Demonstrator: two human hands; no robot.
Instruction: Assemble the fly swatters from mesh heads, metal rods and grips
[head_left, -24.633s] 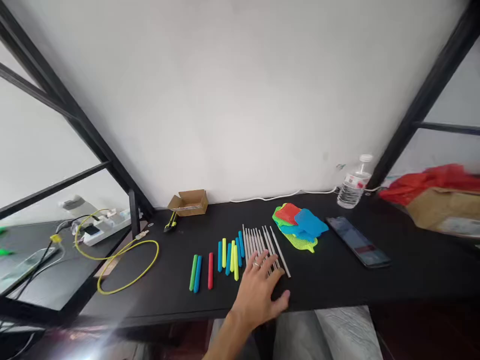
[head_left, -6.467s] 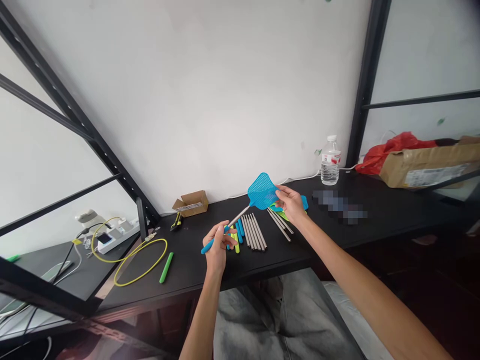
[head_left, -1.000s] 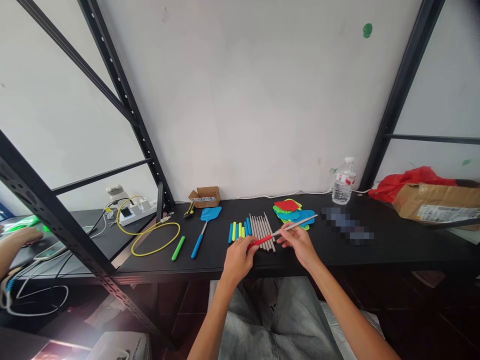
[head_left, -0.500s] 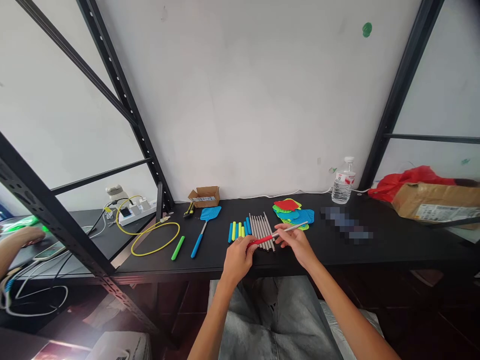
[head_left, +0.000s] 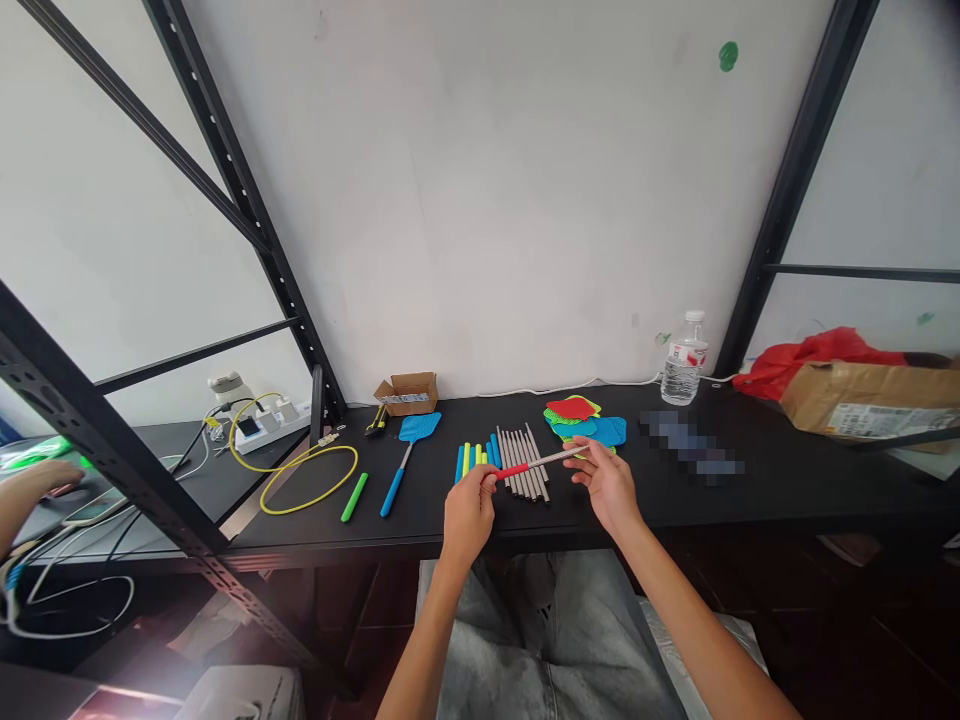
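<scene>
red grip [head_left: 513,469] on a thin metal rod [head_left: 551,459]: the two make one stick held above the black table [head_left: 787,480], over the row of bare metal rods [head_left: 523,462]. the left hand [head_left: 468,510] pinches the red end between thumb and fingers; the very tip of that end is hidden inside the hand, so how far the grip runs into the fist cannot be told. the right hand [head_left: 609,483] is closed on the far end of the rod, and its fingers cover the tip there too. the long axis runs nearly level across the view, left to right, rising a little toward the right and away from the person.

a patch of the table right of the hands is blurred out and cannot be read. the mesh heads [head_left: 581,424] lie stacked in red, green and blue behind the right hand, partly covering each other. blue and yellow grips [head_left: 474,458] lie just left of the rods. a blue swatter [head_left: 406,449] and a green grip [head_left: 354,496] lie further left. at the left edge another person's hand [head_left: 34,482] is cut off by the frame.
</scene>
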